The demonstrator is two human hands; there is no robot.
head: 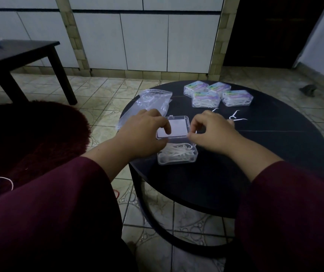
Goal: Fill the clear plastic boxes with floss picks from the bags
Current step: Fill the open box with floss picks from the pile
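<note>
A clear plastic box [176,156] full of white floss picks sits on the round black table [255,154]. Its hinged lid [178,127] stands partly raised. My left hand [143,132] grips the lid's left side, thumb under and fingers on top. My right hand [212,130] pinches the lid's right edge. Several closed, filled boxes [218,96] with colourful labels are grouped at the table's far side. A clear plastic bag [153,101] lies at the table's far left edge. A few loose floss picks [235,116] lie beyond my right hand.
A dark square table [19,54] stands at the left over the tiled floor. A dark red fuzzy seat [39,130] is beside the round table on the left. White cabinet doors [145,40] line the back wall. A small dark object [308,89] lies on the floor at right.
</note>
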